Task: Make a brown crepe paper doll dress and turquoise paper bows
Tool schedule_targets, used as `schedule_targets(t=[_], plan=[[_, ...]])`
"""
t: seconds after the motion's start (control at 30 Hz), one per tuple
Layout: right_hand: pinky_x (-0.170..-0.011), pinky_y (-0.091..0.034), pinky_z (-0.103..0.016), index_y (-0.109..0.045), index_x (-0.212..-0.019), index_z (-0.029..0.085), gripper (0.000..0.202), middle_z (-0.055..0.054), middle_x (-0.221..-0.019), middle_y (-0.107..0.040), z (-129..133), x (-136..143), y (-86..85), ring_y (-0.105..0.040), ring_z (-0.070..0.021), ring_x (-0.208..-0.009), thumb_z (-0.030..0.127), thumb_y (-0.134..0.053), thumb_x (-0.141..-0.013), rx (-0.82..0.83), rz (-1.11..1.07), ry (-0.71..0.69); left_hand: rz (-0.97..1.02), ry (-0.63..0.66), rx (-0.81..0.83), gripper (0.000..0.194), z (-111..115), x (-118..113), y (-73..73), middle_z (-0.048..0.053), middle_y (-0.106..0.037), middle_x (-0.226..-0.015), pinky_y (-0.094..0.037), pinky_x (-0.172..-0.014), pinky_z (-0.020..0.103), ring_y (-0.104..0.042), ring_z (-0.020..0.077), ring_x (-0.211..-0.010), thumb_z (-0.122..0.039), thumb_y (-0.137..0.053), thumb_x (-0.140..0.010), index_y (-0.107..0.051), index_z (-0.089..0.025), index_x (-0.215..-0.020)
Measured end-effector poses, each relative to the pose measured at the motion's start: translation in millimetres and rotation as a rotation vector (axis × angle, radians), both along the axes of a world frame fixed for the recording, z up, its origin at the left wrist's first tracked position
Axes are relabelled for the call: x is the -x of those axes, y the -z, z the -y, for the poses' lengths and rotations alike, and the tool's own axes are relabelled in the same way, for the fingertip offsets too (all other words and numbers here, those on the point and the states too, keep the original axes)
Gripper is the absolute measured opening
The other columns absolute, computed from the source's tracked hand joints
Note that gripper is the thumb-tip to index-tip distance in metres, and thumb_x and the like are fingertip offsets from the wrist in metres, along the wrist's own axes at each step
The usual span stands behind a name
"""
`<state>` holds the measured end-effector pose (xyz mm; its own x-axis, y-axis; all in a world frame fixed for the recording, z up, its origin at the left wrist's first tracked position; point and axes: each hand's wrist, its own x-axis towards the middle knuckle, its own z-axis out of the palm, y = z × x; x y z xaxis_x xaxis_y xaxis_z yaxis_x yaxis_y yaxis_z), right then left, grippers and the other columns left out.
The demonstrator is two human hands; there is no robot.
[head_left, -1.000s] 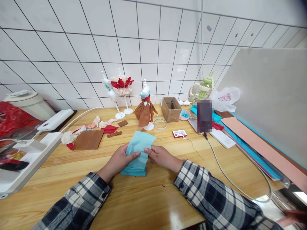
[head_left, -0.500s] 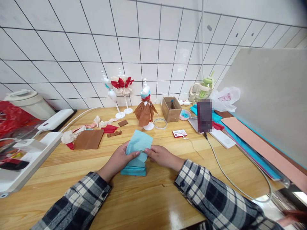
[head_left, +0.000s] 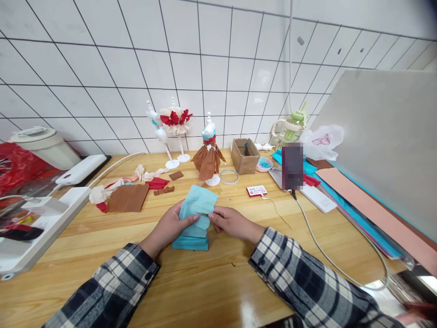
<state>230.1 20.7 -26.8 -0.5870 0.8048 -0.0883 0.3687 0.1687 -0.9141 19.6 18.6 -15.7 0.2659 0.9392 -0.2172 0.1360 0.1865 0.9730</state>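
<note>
A light blue sheet of crepe paper (head_left: 199, 200) is gripped by my left hand (head_left: 172, 224), thumb on its face and fingers behind. From the other side, my right hand (head_left: 232, 222) pinches a thin, dark, pointed tool (head_left: 204, 213) whose tip lies across the sheet; its exact kind is too small to tell. Below the hands, a folded darker blue band of paper (head_left: 190, 243) hangs or rests at the lower end of the sheet. Beyond them stands a small white dress form (head_left: 209, 132) wearing a brown paper skirt (head_left: 207, 161).
Two more dress forms (head_left: 175, 119) stand by the tiled wall. Brown paper (head_left: 128, 198) and red scraps lie left. Behind are a metal ring (head_left: 229, 176), cardboard box (head_left: 245, 159), pink bowl (head_left: 264, 164) and small red-and-white box (head_left: 256, 191). A cable (head_left: 317, 246) crosses the right side.
My right hand has shifted very slightly right, and more of the thin tool shows across the paper. The whole view has drifted a little; the left hand keeps its hold.
</note>
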Motion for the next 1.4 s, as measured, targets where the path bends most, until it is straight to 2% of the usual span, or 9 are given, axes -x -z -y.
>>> schedule_targets(t=[0.2,0.37,0.53,0.9,1.17,1.4], plan=[[-0.055,-0.033,-0.021,-0.045,-0.073,0.018,0.036,0.003,-0.064,-0.048,-1.6,5.1,7.7,-0.044,-0.0098,-0.06,0.046,-0.036,-0.093,-0.036,0.0,0.028,-0.01,0.018,0.004,0.05,-0.1,0.0,-0.6,0.005,-0.073,-0.095,-0.056,-0.067,0.03,-0.068,0.0217,-0.08,-0.036,-0.076,-0.067,-0.056,-0.018,-0.11],[-0.06,-0.033,-0.021,-0.052,-0.08,0.017,0.029,0.001,-0.073,-0.053,-3.9,5.3,9.6,-0.046,-0.0112,-0.068,0.04,-0.04,-0.093,-0.094,0.037,0.018,-0.024,0.023,-0.007,0.049,-0.6,0.7,-0.5,0.005,-0.073,-0.096,-0.056,-0.067,0.03,-0.068,0.0219,-0.08,-0.037,-0.076,-0.067,-0.057,-0.017,-0.109],[-0.063,-0.035,-0.022,-0.054,-0.084,0.017,0.03,0.0,-0.079,-0.057,-5.3,3.8,11.3,-0.048,-0.0121,-0.072,0.04,-0.038,-0.094,-0.112,0.026,-0.001,-0.029,0.017,-0.003,0.053,-0.2,0.9,0.1,0.004,-0.073,-0.095,-0.056,-0.064,0.03,-0.068,0.0225,-0.08,-0.037,-0.076,-0.067,-0.056,-0.019,-0.112],[-0.06,-0.033,-0.022,-0.049,-0.076,0.017,0.033,0.002,-0.071,-0.051,-0.1,7.8,5.3,-0.043,-0.011,-0.066,0.043,-0.039,-0.093,-0.066,0.017,0.053,-0.023,0.038,-0.035,0.052,-0.1,-0.3,0.4,0.006,-0.072,-0.093,-0.056,-0.067,0.031,-0.068,0.0233,-0.082,-0.038,-0.075,-0.069,-0.056,-0.016,-0.112],[-0.056,-0.031,-0.021,-0.047,-0.073,0.017,0.031,0.003,-0.068,-0.047,-3.2,7.4,11.5,-0.041,-0.0097,-0.064,0.041,-0.041,-0.093,-0.08,0.054,0.035,-0.027,0.063,-0.05,0.053,-0.4,1.1,3.0,0.008,-0.07,-0.104,-0.056,-0.07,0.033,-0.067,0.0245,-0.086,-0.038,-0.074,-0.069,-0.055,-0.017,-0.114],[-0.055,-0.031,-0.021,-0.046,-0.07,0.017,0.037,0.003,-0.065,-0.046,-2.3,7.4,11.2,-0.042,-0.0099,-0.062,0.047,-0.04,-0.092,-0.047,0.059,0.038,-0.025,0.072,-0.052,0.056,0.0,-0.3,0.9,0.006,-0.071,-0.1,-0.056,-0.07,0.034,-0.067,0.025,-0.087,-0.039,-0.075,-0.067,-0.055,-0.017,-0.114]])
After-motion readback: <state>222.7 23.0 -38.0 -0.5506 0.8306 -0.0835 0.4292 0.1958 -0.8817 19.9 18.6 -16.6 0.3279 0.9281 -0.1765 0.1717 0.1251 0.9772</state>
